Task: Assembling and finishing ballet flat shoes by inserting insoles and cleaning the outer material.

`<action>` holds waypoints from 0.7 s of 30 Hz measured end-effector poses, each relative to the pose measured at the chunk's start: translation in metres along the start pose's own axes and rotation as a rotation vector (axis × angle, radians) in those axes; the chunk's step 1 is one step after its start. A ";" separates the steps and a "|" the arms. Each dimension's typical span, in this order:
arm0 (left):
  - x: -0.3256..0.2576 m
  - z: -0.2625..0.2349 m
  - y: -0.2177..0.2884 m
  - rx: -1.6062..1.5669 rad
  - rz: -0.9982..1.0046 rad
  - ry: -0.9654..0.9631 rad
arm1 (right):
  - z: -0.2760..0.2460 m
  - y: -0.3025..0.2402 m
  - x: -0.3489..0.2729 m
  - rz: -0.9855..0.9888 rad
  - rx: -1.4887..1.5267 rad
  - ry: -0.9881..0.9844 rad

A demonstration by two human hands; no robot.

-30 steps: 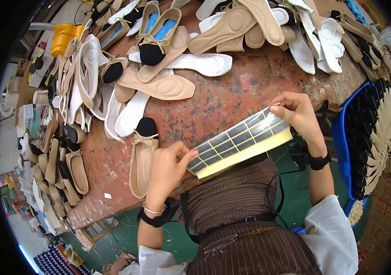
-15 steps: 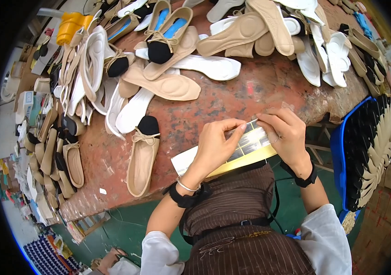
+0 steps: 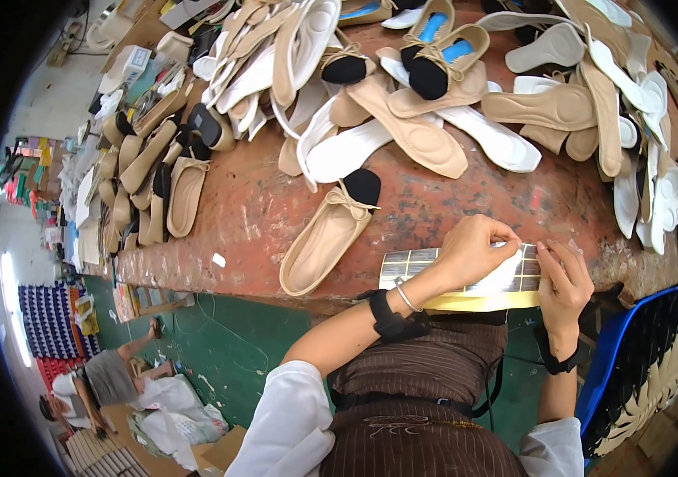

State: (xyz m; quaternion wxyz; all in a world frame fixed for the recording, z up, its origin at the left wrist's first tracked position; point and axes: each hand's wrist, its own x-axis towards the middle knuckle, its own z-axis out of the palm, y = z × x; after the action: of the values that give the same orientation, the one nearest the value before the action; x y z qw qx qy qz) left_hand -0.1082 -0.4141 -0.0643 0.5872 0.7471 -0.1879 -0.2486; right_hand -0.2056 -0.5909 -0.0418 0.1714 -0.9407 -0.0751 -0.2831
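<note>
A sheet of silvery-grey stickers with yellow grid lines and a yellow margin (image 3: 482, 302) lies at the table's front edge, before my apron. My left hand (image 3: 478, 253) reaches over it, thumb and forefinger pinched at its upper edge; whatever sits between those fingertips is too small to make out. At the sheet's right end, my right hand (image 3: 565, 278) grips it between thumb and fingers. Left of the sheet, a single beige flat shoe (image 3: 327, 234) with a black toe and a bow rests on the table.
Beige and white insoles (image 3: 426, 143) are heaped with more shoes along the table's (image 3: 251, 215) far side. Other shoes (image 3: 188, 195) crowd its left end. A blue crate (image 3: 613, 342) of black and beige pieces stands at my right. Another person (image 3: 108, 381) is at the lower left.
My view has swung left, so the table's contents appear farther right. My left hand has drawn back a little from my right, baring more grid cells at the sheet's left end.
</note>
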 end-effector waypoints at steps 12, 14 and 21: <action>0.014 0.004 0.002 0.095 -0.004 0.026 | -0.010 0.014 -0.008 0.099 0.135 -0.074; 0.021 0.003 -0.009 0.243 0.060 0.136 | -0.017 0.013 -0.008 0.522 0.656 0.051; -0.037 -0.051 0.019 0.837 0.376 0.287 | -0.046 0.050 -0.027 0.776 0.827 0.274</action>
State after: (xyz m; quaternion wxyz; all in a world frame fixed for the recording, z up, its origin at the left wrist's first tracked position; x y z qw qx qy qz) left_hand -0.1078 -0.3571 -0.0310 0.2906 0.8992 -0.3206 0.0645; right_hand -0.2392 -0.6556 -0.0353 0.6238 -0.7091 0.1937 -0.2656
